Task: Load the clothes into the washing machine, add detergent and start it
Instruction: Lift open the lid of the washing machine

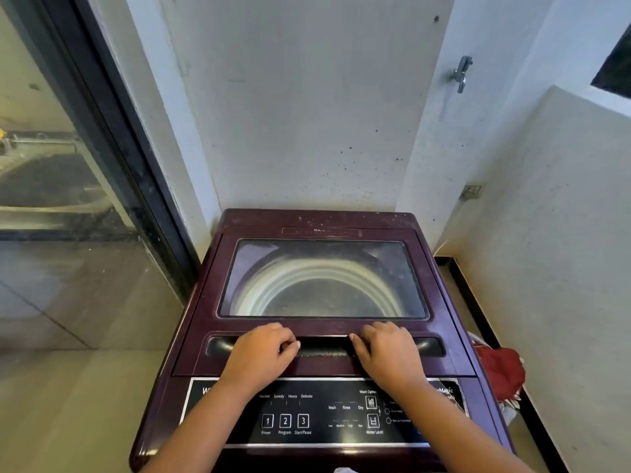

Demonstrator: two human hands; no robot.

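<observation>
Head view looked down on a maroon top-loading washing machine (321,302) set in a corner, its glass lid (322,278) shut flat, the drum seen through it apparently empty. The left hand (261,353) and right hand (386,349) lay side by side over the recessed handle (324,348) at the lid's front edge, fingers curled into the slot and hooked under its lip, clamped there rather than spread; that grip suited lifting the lid upward from the front. No clothes were inside yet. Red cloth (500,368), probably laundry in a basket, sat on the floor just right of the machine. No detergent showed. The control panel (324,414) with its Power, Program and Start/Pause buttons lay beneath the forearms, untouched.
</observation>
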